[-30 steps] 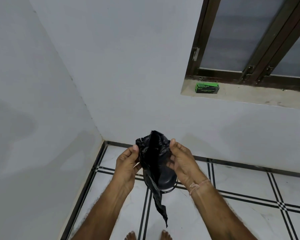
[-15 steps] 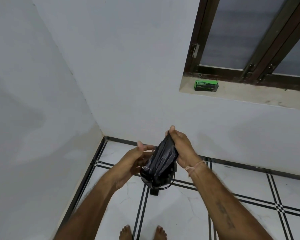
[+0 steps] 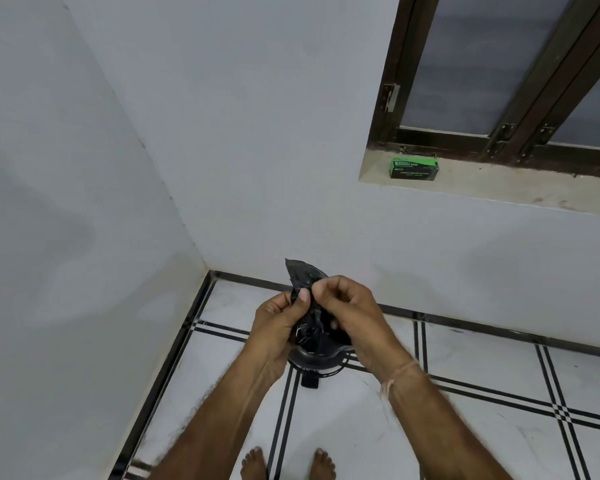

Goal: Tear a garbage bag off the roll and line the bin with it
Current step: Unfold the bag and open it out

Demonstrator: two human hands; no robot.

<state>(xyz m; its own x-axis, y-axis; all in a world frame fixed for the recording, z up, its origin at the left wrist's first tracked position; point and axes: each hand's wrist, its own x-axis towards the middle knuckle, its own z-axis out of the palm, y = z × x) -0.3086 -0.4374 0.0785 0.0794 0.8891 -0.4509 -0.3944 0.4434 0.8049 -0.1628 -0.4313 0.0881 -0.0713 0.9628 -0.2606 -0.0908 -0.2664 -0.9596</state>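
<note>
A crumpled black garbage bag (image 3: 303,273) is bunched between both hands at mid-frame. My left hand (image 3: 274,327) pinches it with thumb and fingers, and my right hand (image 3: 352,306) pinches the same edge from the right, thumbs almost touching. A corner of the bag sticks up above the fingers. Directly below the hands stands a small dark bin (image 3: 314,363) on the floor, mostly hidden by the bag and hands; only its near rim and a black pedal show. The green box of garbage bags (image 3: 414,168) lies on the window sill.
I stand in a room corner with white walls to the left and ahead. The tiled floor (image 3: 465,358) has black lines. A window sill (image 3: 499,188) juts out at upper right under a dark-framed window. My bare feet (image 3: 288,464) are at the bottom edge.
The bag hung long and open a second ago, then got gathered up. Both hands have come together and now pinch its top edge, with a corner poking up.
</note>
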